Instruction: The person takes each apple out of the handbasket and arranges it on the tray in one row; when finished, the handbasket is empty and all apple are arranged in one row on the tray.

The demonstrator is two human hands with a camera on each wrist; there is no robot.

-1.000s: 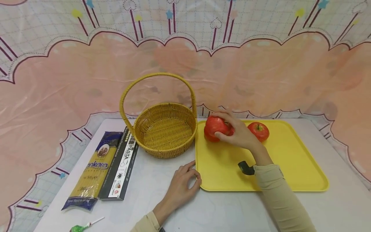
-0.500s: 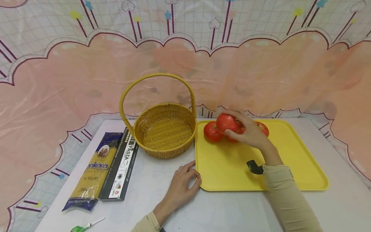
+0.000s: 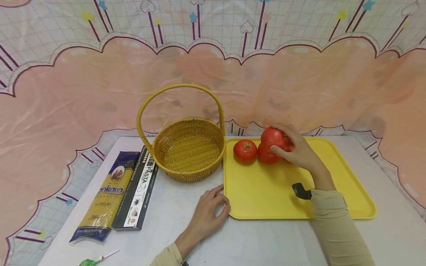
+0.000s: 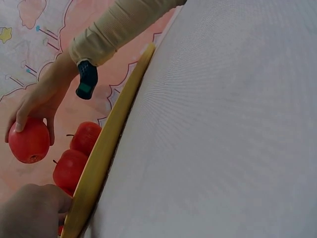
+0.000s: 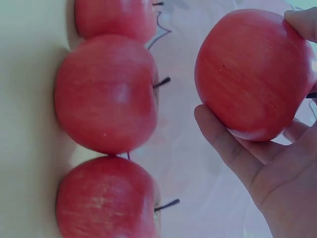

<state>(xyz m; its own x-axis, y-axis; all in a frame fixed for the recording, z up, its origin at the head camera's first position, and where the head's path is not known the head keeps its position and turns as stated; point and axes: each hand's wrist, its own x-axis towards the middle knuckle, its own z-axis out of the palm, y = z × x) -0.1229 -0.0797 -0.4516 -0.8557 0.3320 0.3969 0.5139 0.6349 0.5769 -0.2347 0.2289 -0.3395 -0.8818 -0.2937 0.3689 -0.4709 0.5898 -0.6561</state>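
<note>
My right hand (image 3: 296, 149) grips a red apple (image 3: 272, 137), fingers and thumb spread around its sides. In the right wrist view this held apple (image 5: 252, 74) is apart from the row of apples beside it. One apple (image 3: 245, 151) sits at the back left of the yellow tray (image 3: 266, 195); another apple (image 3: 268, 154) sits beside it, partly covered by the held one. A third apple (image 5: 116, 17) at the end of the row is hidden behind my right hand in the head view. My left hand (image 3: 209, 212) pinches the tray's left front rim, thumb and index finger curled together.
Left of the tray stands a wicker basket (image 3: 188, 173) with a tall arched handle. A pasta bag (image 3: 108, 195) and a black pasta box (image 3: 136, 195) lie farther left. A green-wrapped lollipop (image 3: 88, 262) lies at the front left. A patterned cloth (image 3: 199, 74) hangs behind the table.
My right hand has carried the held apple rightward, from above the left apple to above the middle one, uncovering the left apple. My left hand has stayed at the tray rim.
</note>
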